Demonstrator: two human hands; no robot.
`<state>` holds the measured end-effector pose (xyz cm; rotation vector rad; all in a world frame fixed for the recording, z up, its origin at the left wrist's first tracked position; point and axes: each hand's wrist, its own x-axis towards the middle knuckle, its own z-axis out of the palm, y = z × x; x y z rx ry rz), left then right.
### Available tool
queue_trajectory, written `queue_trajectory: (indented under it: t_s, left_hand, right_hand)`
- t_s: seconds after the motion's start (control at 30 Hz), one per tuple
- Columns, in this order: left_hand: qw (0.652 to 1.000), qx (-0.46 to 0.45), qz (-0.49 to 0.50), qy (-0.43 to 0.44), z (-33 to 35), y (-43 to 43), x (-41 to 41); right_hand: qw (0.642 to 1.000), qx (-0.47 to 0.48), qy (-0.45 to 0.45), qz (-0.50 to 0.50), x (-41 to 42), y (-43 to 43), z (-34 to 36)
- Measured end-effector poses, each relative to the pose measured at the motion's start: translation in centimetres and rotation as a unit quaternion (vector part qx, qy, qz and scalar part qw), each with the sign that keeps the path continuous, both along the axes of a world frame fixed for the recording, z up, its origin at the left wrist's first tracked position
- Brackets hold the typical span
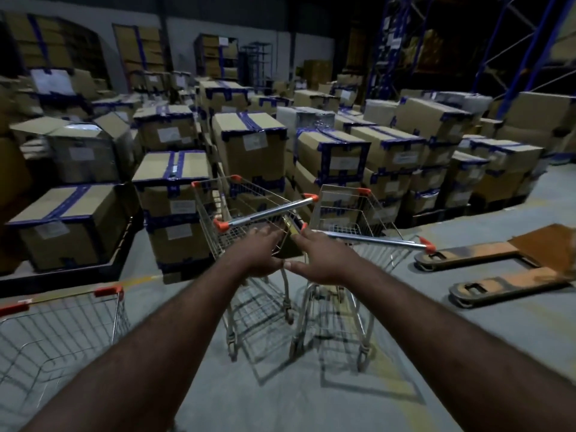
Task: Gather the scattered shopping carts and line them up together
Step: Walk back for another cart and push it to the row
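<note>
Shopping carts stand in a dim warehouse: two side by side at twelve o'clock, noses toward the stacked cartons [249, 145], a third [59, 335] apart at eight o'clock. The left hand [261, 249] reaches under the left cart's handle [265, 212]; the right hand [314, 257] lies on the inner end of the right cart's handle [367, 240]. Whether either has closed its fingers, I cannot tell. Probably each hand takes one cart to steer both together. All are bare wire baskets with orange corner caps.
</note>
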<state>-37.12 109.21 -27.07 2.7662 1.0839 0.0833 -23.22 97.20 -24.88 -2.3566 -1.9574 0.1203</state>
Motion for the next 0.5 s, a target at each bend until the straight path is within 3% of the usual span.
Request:
queue_trajectory:
  t_s: [0.5]
  left_hand:
    - [0.989,-0.005,0.134,0.057,-3.5,17.0,8.6]
  right_hand:
    - [0.994,-0.024,0.009,0.103,12.5,23.0,-2.7]
